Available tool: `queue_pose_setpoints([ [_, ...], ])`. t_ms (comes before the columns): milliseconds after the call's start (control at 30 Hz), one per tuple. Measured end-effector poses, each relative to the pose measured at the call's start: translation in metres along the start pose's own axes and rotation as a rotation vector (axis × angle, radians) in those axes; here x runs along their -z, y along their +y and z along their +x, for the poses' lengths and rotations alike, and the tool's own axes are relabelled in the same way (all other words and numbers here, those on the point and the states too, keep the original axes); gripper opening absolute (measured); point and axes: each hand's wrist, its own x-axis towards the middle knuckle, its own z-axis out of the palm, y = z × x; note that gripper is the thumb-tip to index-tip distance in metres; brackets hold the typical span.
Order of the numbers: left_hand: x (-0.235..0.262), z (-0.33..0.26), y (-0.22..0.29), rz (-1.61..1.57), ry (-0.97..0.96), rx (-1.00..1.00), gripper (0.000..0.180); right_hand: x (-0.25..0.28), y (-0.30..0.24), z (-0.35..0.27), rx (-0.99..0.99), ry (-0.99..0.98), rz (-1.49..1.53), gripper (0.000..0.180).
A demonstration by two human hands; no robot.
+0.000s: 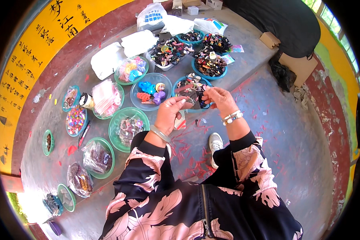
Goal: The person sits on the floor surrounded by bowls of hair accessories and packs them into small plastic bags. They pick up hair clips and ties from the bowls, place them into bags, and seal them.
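Both hands share one grip: the left hand (pixel 170 112) and the right hand (pixel 220 100) have their fingers pinched shut on the two ends of a small dark card of hair clips (pixel 194 98), held up in the air just above the blue bowl (pixel 179 85) of dark clips, presumably so it can be looked at closely and kept free of the heaps below.

Widest of all is the grey concrete floor (pixel 276 132), with open room to the person's right as far as the dark bundle (pixel 284 20) and cardboard pieces (pixel 302 66). To the left it ends at a red border (pixel 60 64) under a yellow wall (pixel 32 48).

White bags (pixel 108 58) lie at the far side. Nearer, green bowls (pixel 118 134) and blue ones sit close together in an arc, most touching or just beside one another, all within arm's reach; the gaps between them are narrow. They hold bright hair ties and bagged pieces. A white shoe (pixel 216 142) rests below the hands, among red scraps (pixel 190 154).
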Motion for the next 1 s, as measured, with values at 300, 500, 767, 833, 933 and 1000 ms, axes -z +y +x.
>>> queue_pose_setpoints([
  [300, 0.005, 0.005, -0.002, -0.097, -0.057, 0.045, 0.013, -0.018, 0.018, 0.003, -0.017, -0.252, -0.043, 0.026],
  [500, 0.004, 0.006, -0.003, -0.060, -0.011, 0.116, 0.015, -0.019, 0.019, 0.006, -0.064, -0.166, 0.048, 0.013],
  [767, 0.012, 0.010, -0.013, -0.076, -0.052, 0.095, 0.010, -0.023, 0.021, 0.004, -0.036, -0.194, 0.019, 0.012],
  [833, 0.012, 0.010, -0.013, -0.089, -0.061, 0.097, 0.010, -0.023, 0.021, 0.004, -0.031, -0.194, 0.010, 0.012],
  [933, 0.011, 0.008, -0.011, -0.113, -0.063, 0.108, 0.010, -0.024, 0.021, 0.004, -0.025, -0.189, 0.007, 0.012],
  [1000, 0.010, 0.007, -0.010, -0.118, -0.058, 0.112, 0.010, -0.024, 0.019, 0.003, -0.026, -0.191, 0.012, 0.013],
])
